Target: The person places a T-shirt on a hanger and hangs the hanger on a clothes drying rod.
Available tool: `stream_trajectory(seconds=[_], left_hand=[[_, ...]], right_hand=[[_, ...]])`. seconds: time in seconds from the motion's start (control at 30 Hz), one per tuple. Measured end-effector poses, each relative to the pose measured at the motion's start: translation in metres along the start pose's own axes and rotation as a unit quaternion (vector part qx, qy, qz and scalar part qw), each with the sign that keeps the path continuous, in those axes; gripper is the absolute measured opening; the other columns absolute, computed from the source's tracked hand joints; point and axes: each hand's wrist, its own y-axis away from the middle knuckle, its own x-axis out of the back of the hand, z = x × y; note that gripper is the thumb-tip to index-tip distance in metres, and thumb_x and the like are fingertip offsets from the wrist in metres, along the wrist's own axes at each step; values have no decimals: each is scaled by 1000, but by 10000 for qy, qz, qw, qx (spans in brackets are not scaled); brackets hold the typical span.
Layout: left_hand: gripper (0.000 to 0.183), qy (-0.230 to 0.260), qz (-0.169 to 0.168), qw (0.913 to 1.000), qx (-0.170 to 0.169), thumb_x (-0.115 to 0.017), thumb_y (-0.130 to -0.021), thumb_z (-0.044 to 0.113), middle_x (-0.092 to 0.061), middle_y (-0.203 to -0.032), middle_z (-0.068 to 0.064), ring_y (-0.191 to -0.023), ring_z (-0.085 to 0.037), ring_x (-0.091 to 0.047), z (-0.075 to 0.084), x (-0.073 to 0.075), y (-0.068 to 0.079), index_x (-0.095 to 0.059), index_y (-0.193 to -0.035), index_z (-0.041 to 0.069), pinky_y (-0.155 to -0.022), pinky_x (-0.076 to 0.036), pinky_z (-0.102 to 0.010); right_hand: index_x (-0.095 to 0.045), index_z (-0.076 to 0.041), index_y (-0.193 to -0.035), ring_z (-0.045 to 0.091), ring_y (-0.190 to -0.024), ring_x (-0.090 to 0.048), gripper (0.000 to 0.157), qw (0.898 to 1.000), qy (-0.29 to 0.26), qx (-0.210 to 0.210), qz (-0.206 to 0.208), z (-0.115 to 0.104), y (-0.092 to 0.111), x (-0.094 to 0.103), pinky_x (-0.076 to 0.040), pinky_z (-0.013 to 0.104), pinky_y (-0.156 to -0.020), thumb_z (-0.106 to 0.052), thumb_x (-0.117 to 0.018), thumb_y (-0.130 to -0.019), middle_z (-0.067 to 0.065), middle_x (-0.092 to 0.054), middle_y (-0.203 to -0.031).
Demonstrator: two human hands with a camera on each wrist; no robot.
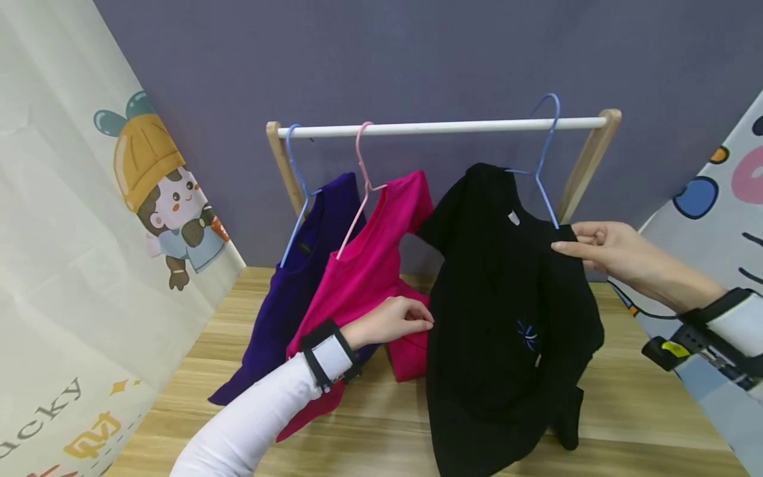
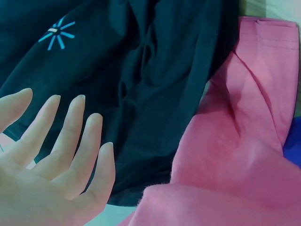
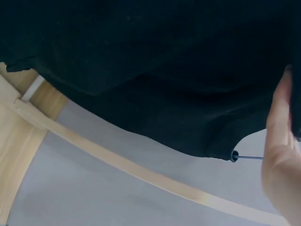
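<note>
A black T-shirt [image 1: 489,298] with a small blue and white star-like print hangs on a blue hanger [image 1: 548,202], hooked over the rack's white rod. My right hand [image 1: 614,248] pinches its shoulder at the hanger's end, thumb in front. In the right wrist view, the hand [image 3: 280,146] shows at the right edge, partly behind dark cloth. My left hand [image 1: 396,321] is beside the T-shirt's left edge, in front of the pink shirt [image 1: 369,265]. Seen from the left wrist, its fingers [image 2: 70,136] are spread and loosely bent, holding nothing.
The white rod [image 1: 441,126] runs between wooden rack legs [image 1: 590,162]. A purple shirt [image 1: 268,324] hangs at the far left on another blue hanger; the pink shirt has a pink hanger [image 1: 353,223]. Hems lie on the wooden tabletop [image 1: 197,371]. A grey wall stands behind.
</note>
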Motion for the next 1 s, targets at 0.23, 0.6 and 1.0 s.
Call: stream_trajectory(seconds=[0.23,0.6,1.0], left_hand=[[11,-27,-59,10000,-15,-58,-83,17,-66,-84,-1,-66,-9,-48,0,1,-1,-64,-90,10,-61,-41,-23],[13,53,-212,9998,-21,-58,-84,16,-65,-82,0,-65,-15,-49,-4,-2,-2,-64,-91,6,-59,-40,-22],[9,-95,-475,9988,102,-57,-85,16,-65,-79,0,-62,-6,-47,3,-8,1,-64,-88,12,-60,-41,-20]], right_hand=[[-24,-2,-69,19,-46,-27,44,9986,37,181,-498,4,1,-3,-27,33,-53,-31,-50,-89,1,-16,-55],[-35,2,-84,17,-59,-41,41,9957,464,-163,-788,4,0,-3,-37,31,-55,-37,-49,-89,6,-39,-64],[-45,14,-109,34,-71,-59,51,9745,2164,582,-120,-9,13,-10,-52,47,-63,-27,-61,-82,35,-57,-91]])
